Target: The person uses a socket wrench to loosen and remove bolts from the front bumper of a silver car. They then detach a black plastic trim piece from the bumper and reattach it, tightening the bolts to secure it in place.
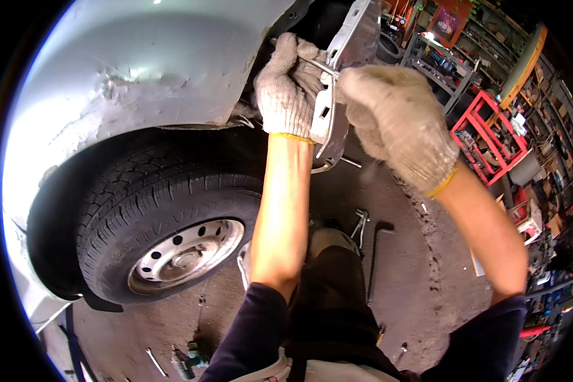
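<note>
My right hand (pixel 398 121), in a whitish knit work glove with a yellow cuff edge, is closed around a thin metal rod-shaped tool (pixel 325 67). The rod runs left across a silver metal bracket panel (pixel 325 105) with slots. Its far end meets my left hand (pixel 289 86), gloved alike. My left fingers are curled in the dark gap between that panel and the grey fender (pixel 191 57); what they grip is hidden. The fender's paint is scraped and dented above the wheel arch.
Below the fender sits a black tire (pixel 165 197) on a steel rim (pixel 188 256). On the floor lie a long bar (pixel 372 264), pliers-like tool (pixel 361 226), wrench (pixel 156 361) and power tool (pixel 183 361). A red metal rack (pixel 489 137) and cluttered shelves stand right.
</note>
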Motion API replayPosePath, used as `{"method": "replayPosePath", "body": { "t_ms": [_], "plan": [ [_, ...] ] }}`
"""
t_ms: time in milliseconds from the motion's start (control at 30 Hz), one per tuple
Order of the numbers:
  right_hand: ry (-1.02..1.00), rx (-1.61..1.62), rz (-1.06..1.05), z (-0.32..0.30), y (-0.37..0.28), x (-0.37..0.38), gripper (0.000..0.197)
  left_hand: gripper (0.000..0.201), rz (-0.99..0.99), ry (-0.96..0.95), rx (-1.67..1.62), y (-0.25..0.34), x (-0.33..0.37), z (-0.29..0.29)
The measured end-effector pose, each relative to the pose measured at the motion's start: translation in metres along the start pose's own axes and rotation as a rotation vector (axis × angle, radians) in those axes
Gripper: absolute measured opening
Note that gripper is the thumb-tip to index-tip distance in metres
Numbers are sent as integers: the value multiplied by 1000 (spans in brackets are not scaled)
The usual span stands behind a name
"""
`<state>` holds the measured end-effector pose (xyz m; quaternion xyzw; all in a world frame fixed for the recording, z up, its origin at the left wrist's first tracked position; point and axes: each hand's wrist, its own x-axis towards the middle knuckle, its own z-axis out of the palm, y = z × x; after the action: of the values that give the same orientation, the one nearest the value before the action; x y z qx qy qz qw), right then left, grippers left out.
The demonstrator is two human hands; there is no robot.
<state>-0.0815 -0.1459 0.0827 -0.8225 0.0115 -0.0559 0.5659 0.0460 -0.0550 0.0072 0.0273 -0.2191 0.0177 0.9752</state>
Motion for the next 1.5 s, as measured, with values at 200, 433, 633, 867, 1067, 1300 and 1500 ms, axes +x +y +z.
{"method": "replayPosePath", "body": {
  "t_ms": [200,433,633,867,1067,1300,1500],
  "plan": [
    [198,-1531,-1222,-18,9,19,8,17,-15,26,2,-1,3,0],
    [15,-164,-261,-15,15,13,27,31,-71,-34,61,2,3,-5],
    [54,-465,-466,-17,8,16,20,34,-41,-40,133,4,3,-3],
    [213,-1520,-1324,-30,7,30,10,33,-107,-79,18,1,11,-16],
    [-23,70,-147,-16,11,13,12,35,-21,7,87,-3,7,-9],
    [230,-1248,-1140,-18,-2,24,16,38,-63,-15,49,1,11,-10],
    [102,-1404,-1266,-27,-5,24,20,31,-81,-44,1,-3,10,-13]
  ]
}}
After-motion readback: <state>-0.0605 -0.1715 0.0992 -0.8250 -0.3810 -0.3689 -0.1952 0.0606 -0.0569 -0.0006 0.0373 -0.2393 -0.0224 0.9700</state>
